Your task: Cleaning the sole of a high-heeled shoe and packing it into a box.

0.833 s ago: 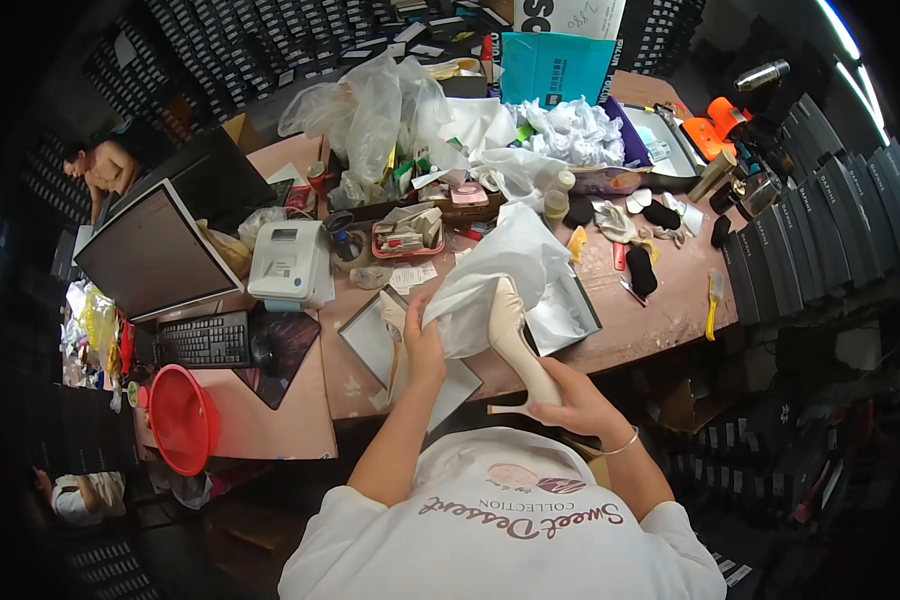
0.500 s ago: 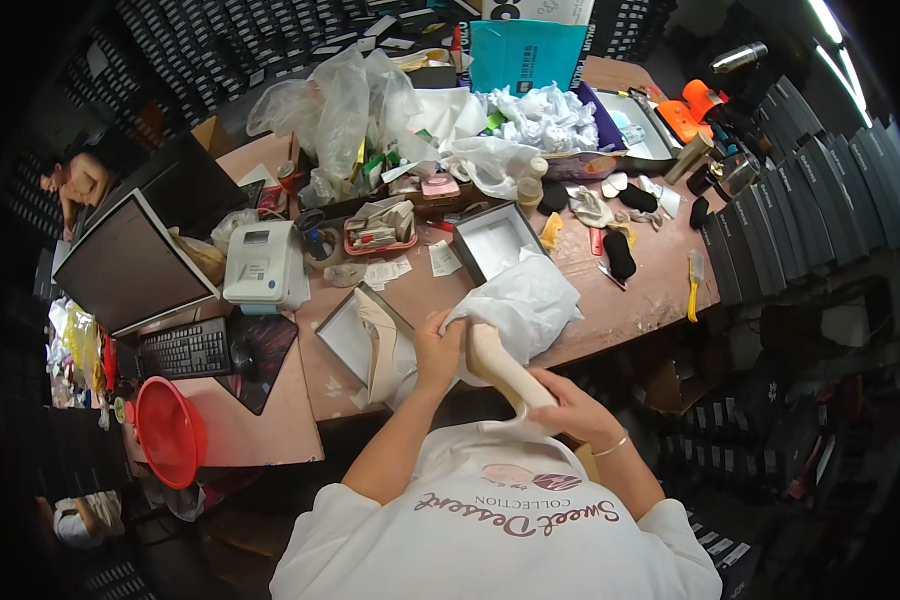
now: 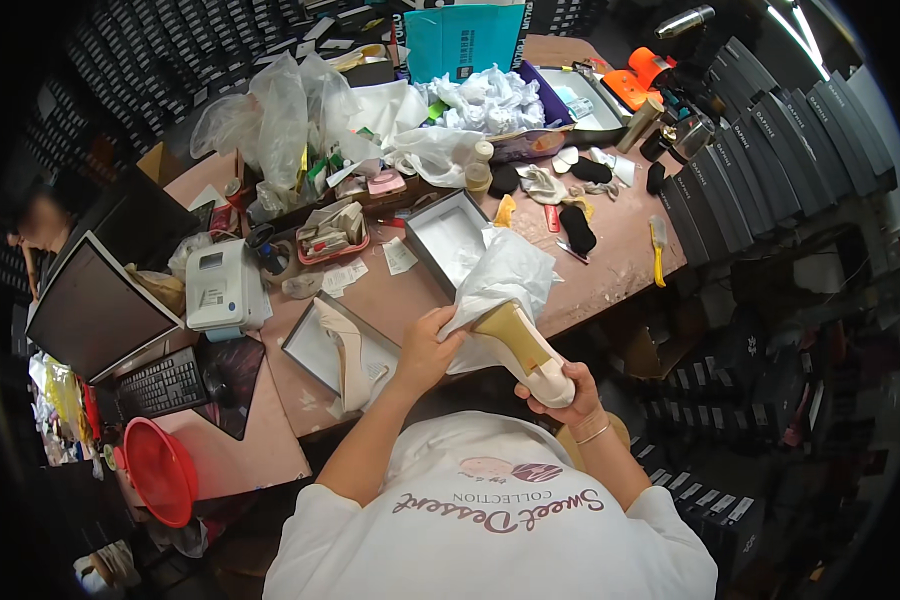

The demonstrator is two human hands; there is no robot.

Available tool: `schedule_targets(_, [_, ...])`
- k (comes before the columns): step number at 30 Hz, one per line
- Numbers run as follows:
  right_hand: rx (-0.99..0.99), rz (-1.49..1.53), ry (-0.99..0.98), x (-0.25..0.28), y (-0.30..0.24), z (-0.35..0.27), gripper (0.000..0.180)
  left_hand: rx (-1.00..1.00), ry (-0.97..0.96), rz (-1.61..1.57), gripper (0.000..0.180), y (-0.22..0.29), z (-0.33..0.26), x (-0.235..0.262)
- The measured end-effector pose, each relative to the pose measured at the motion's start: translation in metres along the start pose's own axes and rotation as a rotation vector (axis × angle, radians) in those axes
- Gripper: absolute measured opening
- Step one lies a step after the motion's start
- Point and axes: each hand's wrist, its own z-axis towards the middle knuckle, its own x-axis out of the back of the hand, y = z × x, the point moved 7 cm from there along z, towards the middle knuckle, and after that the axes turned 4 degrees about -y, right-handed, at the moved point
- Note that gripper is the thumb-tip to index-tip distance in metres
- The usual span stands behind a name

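Note:
A cream high-heeled shoe (image 3: 520,345) is turned with its yellowish sole toward me. My right hand (image 3: 567,394) is closed around its heel end. My left hand (image 3: 429,352) is closed on white tissue paper (image 3: 508,274) beside the toe end. The tissue drapes behind the shoe and over the corner of an open grey box part (image 3: 442,237) with a white inside. To the left, a matching cream shoe (image 3: 348,362) lies in another shallow box part (image 3: 310,347), also grey outside and white inside.
A monitor (image 3: 102,308), keyboard (image 3: 162,383), white label printer (image 3: 222,288) and red basin (image 3: 160,471) stand left. Crumpled paper fills a purple box (image 3: 555,110) at the back. A yellow-handled brush (image 3: 658,250) lies right, near stacked dark shoeboxes (image 3: 760,165). Another person (image 3: 40,240) is far left.
My right hand has turned the shoe so its sole now faces me. My left hand still grips the tissue. The whole view has shifted slightly.

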Motion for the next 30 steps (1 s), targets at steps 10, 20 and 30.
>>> schedule_targets(10, [0.274, -0.052, 0.421, -0.023, 0.016, 0.02, 0.053, -0.603, -0.179, 0.146, 0.039, 0.12, -0.039, -0.038])
schedule_targets(20, [0.13, -1.322, 0.267, -0.012, 0.013, 0.034, 0.049, -0.766, -0.392, 0.115, 0.055, 0.111, -0.078, -0.064])
schedule_targets(30, [0.188, -1.037, 0.246, -0.017, 0.021, 0.063, 0.045, -0.63, -0.827, 0.227, 0.042, 0.084, -0.098, -0.088])
